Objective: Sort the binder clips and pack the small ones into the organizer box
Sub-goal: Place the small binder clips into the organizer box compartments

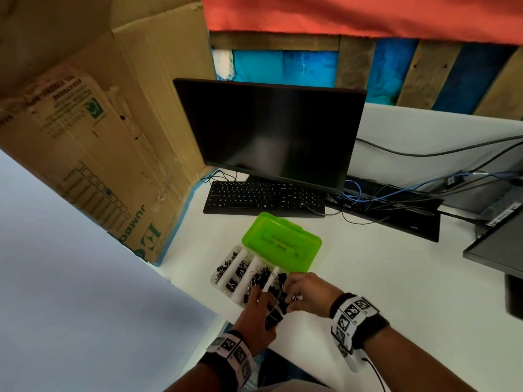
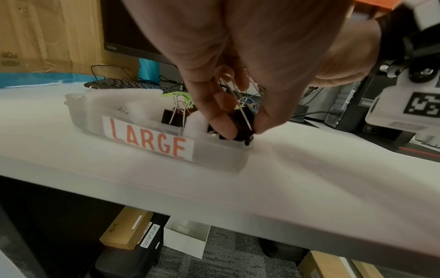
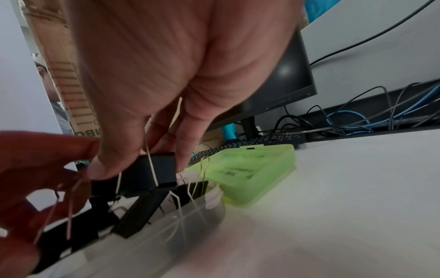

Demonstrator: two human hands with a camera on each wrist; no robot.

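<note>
A translucent organizer box (image 1: pixel 214 278) with white dividers sits on the white desk, its green lid (image 1: pixel 280 244) open behind it. Small black binder clips (image 1: pixel 226 268) fill the left compartments. Both hands meet over the near right compartment, where large black clips lie. My left hand (image 2: pixel 245 131) pinches a black binder clip (image 2: pixel 243 118) at the box's right end, just past the "LARGE" label (image 2: pixel 147 139). My right hand (image 3: pixel 140 169) holds another large black clip (image 3: pixel 161 171) between thumb and fingers, above the clips in the box (image 3: pixel 166 235).
A black keyboard (image 1: pixel 263 198) and dark monitor (image 1: pixel 271 134) stand behind the box. A big cardboard carton (image 1: pixel 99 137) rises at the left. Tangled cables (image 1: pixel 396 190) and a second screen (image 1: pixel 495 250) are at the right. The desk's front edge is just under my wrists.
</note>
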